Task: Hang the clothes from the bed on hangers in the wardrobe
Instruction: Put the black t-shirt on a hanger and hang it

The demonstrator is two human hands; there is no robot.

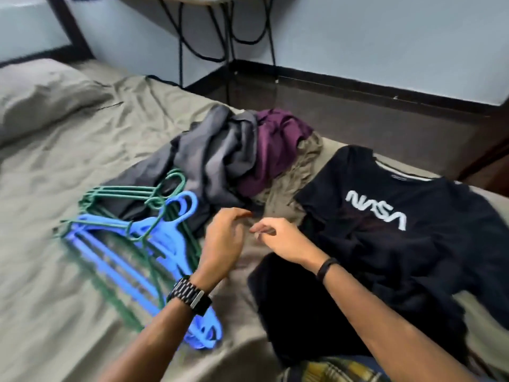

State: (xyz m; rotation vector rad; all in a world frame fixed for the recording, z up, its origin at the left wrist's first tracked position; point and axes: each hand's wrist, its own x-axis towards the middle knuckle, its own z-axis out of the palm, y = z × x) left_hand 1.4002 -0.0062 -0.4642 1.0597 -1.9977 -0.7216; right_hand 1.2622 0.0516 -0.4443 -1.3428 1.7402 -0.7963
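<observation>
From the head camera, the clothes wait on the bed (pixel 68 166): a black T-shirt (pixel 399 244) with white lettering lies spread flat at the right, and a crumpled heap of a grey garment (pixel 214 155) and a purple garment (pixel 278 144) sits behind the hands. A tangle of blue hangers (pixel 132 252) and green hangers (pixel 115 199) lies at the left, partly under the grey cloth; no wardrobe shows. The likeliest trouble is in that tangle: the hooks are interlocked, so pulling one hanger may drag several along or snag the grey cloth lying over them. The black shirt's neck could also stretch if a hanger is forced in from the top. The left hand (pixel 223 238), with a watch (pixel 190 295) at the wrist, hovers just beside the hangers with its fingers loosely curled and nothing in them. The right hand (pixel 278 238), with a dark band (pixel 326 268) at the wrist, hovers at the black shirt's near edge, fingers bent inward; motion blur hides whether it pinches any cloth, so I cannot tell.
</observation>
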